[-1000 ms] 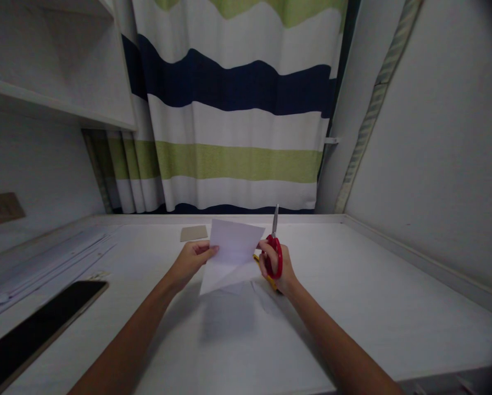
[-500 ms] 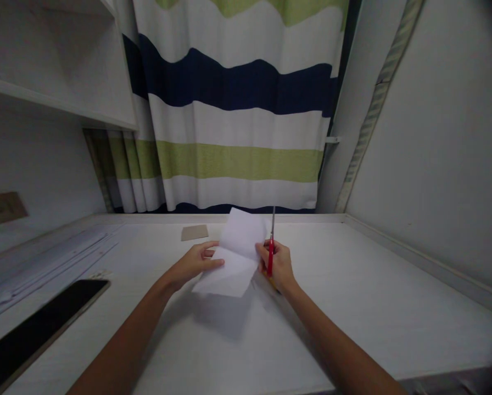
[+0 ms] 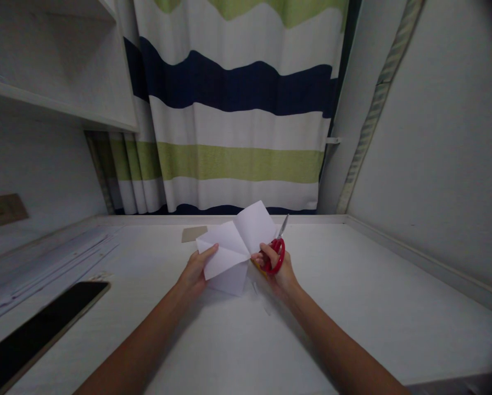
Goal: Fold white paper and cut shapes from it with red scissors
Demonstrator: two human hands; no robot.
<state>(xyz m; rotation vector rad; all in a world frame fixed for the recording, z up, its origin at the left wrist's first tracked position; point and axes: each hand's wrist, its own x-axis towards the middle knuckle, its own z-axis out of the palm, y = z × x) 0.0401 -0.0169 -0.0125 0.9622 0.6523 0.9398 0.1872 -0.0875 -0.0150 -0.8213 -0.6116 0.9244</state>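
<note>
With my left hand (image 3: 194, 271) pinching the creased white paper (image 3: 235, 247) above the desk (image 3: 353, 307) and my right hand (image 3: 277, 269) closed around the red scissors (image 3: 275, 253), blade toward 1 o'clock, I'd keep the sheet taut.

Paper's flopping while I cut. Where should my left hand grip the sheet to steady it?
Probably keep the left hand on the white paper at its left edge, thumb on top, coming from the left. The sheet is creased and lifted off the table, and the red scissors work at its right side.
</note>
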